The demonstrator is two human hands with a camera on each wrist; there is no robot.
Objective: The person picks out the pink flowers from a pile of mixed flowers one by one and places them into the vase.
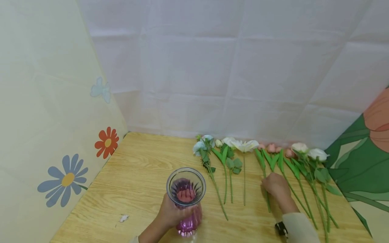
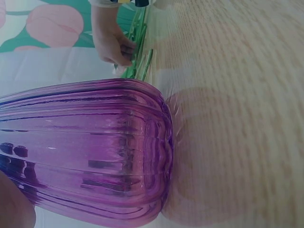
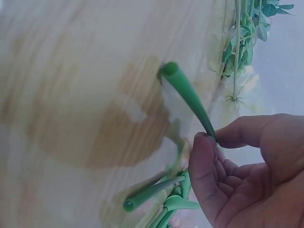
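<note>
The left hand [image 1: 171,212] is wrapped around a ribbed purple glass vase [image 1: 186,199], gripping its lower body; the vase stands upright on the wooden table [image 1: 136,182], and nothing but its tinted bottom shows inside. Well off to that hand's right, the right hand [image 1: 275,185] pinches the green stem of a pink tulip [image 1: 267,192] between thumb and fingers, the stem's cut end pointing away from the palm in the right wrist view. More artificial flowers lie in a row either side of this hand: white and pale blue ones [image 1: 225,148] between the 2 hands, white roses [image 1: 310,152] beyond the right one. Flower-printed panels [image 1: 60,135] wall the table.
</note>
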